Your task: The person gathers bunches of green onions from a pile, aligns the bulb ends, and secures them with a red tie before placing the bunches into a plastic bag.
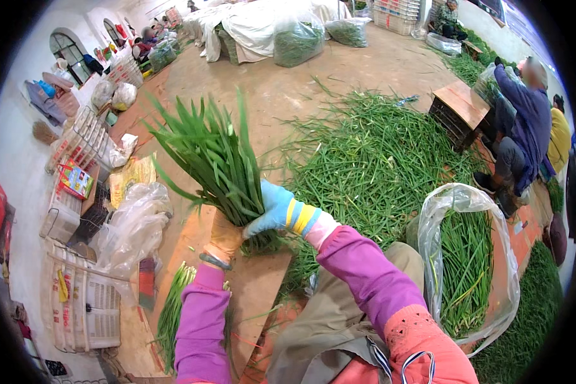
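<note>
Coral sleeve [422, 333] and khaki trousers [326, 320] loom at the bottom of the frame, and purple forearms run up to the action. Just left of centre, both hands are closed on one bunch of long green leaves [221, 163] — the right hand [280, 208], in a striped blue glove, wraps its side, while the left hand [224, 238], in what looks like an orange glove, grips low down by the stems. Leaf tips fan toward the upper left, stem ends hang just over the wooden board [262, 288]. Good handling here, I'd judge, means a firm but gentle squeeze, enough to stop stalks slipping without bruising them — and stem ends kept level, perhaps with a light tap on the board. Loose leaves could easily splay out. Another bundle [173, 313] lies lower left; a big loose heap [377, 160] spreads right of centre, and a clear bag [434, 256] of greens stands lower right.
</note>
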The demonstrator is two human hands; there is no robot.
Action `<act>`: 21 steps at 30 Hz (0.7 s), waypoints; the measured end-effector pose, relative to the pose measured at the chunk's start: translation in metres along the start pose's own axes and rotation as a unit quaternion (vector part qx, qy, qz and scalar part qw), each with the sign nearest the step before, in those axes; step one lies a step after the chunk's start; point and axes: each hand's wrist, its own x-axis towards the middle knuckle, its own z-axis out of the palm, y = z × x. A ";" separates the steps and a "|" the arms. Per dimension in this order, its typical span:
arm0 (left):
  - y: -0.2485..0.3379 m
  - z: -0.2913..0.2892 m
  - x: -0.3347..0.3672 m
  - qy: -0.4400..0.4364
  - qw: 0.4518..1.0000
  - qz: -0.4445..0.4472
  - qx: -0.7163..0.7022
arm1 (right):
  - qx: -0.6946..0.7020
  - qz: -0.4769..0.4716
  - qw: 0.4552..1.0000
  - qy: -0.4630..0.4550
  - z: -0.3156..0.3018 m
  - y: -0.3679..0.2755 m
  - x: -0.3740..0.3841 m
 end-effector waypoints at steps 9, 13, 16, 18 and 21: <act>0.066 -0.025 0.010 -0.010 0.994 -0.030 -0.108 | 0.371 -0.085 0.919 0.100 0.028 -0.009 0.015; 0.118 -0.015 0.026 0.107 0.993 -0.037 -0.023 | -0.050 -0.177 0.975 0.124 0.031 -0.008 0.017; 0.107 -0.012 0.038 0.149 0.988 -0.027 -0.014 | -0.147 0.022 0.988 0.039 0.022 -0.034 0.012; 0.118 0.000 0.052 0.129 0.991 -0.035 -0.018 | -0.173 0.040 0.976 0.122 0.018 -0.023 -0.006; 0.105 -0.013 0.059 0.113 0.993 -0.021 -0.020 | -0.160 -0.026 0.982 0.096 -0.011 -0.021 -0.026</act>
